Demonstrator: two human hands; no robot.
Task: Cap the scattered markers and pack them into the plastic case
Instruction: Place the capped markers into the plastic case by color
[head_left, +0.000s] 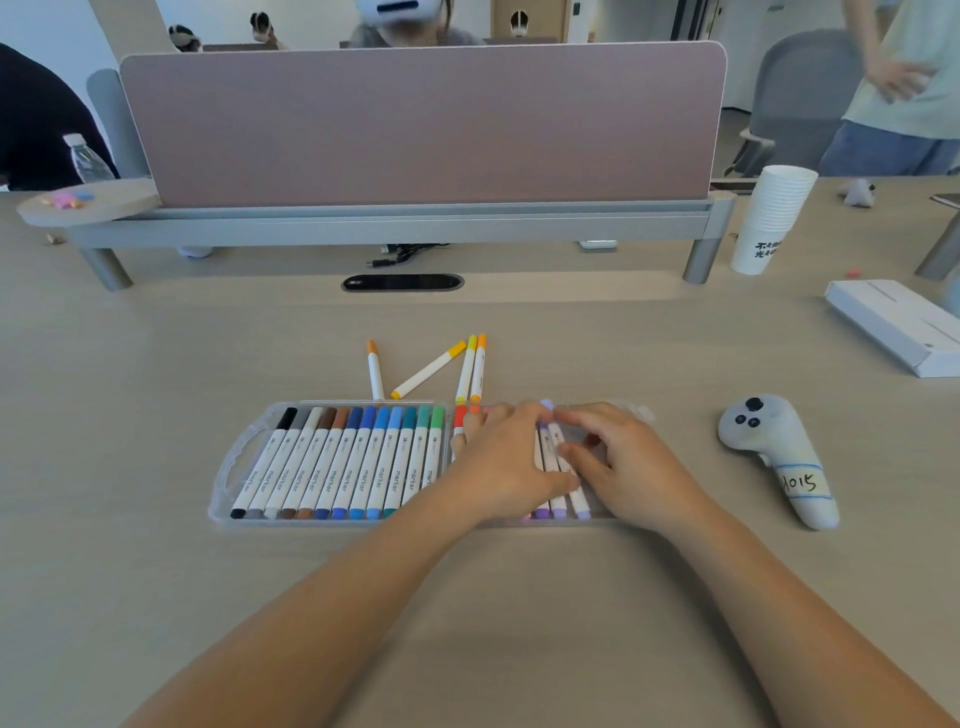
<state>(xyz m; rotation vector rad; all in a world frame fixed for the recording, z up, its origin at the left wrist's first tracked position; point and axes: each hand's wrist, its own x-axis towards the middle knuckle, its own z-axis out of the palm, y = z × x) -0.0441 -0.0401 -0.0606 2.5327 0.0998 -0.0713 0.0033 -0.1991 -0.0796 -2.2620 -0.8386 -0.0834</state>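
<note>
A clear plastic case lies flat on the desk, its left half filled with a row of capped markers from black through blue to green. Both hands rest over the right half. My left hand lies on red and pink markers. My right hand pinches a lilac-capped marker among the purple ones, fingertips at its cap end. Several capped yellow and orange markers lie loose on the desk just behind the case.
A grey handheld controller lies right of the case. A white box and a stack of paper cups stand at the far right. A pink divider screen on a raised shelf closes the back, with people beyond.
</note>
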